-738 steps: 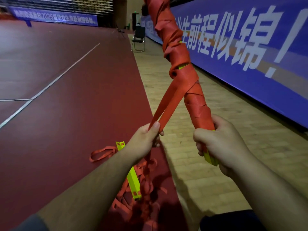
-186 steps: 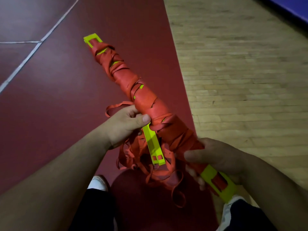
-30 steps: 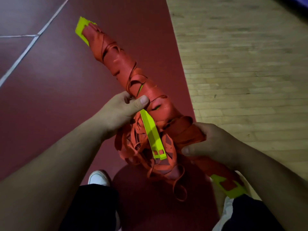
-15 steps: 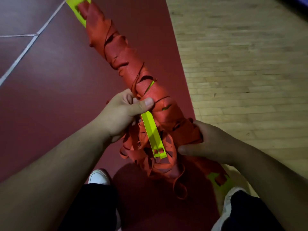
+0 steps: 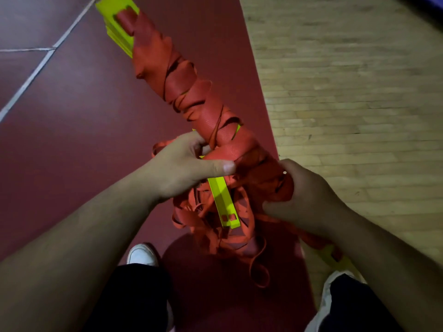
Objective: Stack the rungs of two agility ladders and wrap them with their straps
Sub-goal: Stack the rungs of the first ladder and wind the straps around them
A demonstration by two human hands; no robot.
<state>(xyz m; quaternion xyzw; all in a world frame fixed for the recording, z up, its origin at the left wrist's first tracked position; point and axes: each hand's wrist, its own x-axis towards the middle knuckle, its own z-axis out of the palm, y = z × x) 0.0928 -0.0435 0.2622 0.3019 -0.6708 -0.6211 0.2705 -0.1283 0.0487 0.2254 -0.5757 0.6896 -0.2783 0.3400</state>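
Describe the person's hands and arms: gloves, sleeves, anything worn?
No gloves on the left hand or right hand. The left forearm and right forearm are bare to the frame edge: no sleeve, watch or band in view. A tiny bright speck sits on the right hand; too small to identify.

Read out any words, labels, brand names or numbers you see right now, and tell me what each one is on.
No readable text anywhere in this view.
Yellow-green plastic rungs: blank slots only, no print.
Orange fabric straps wrapped round them: no label visible.
White shoes: no logo can be made out.
Dark red court floor: only a white line, no letters or numbers.
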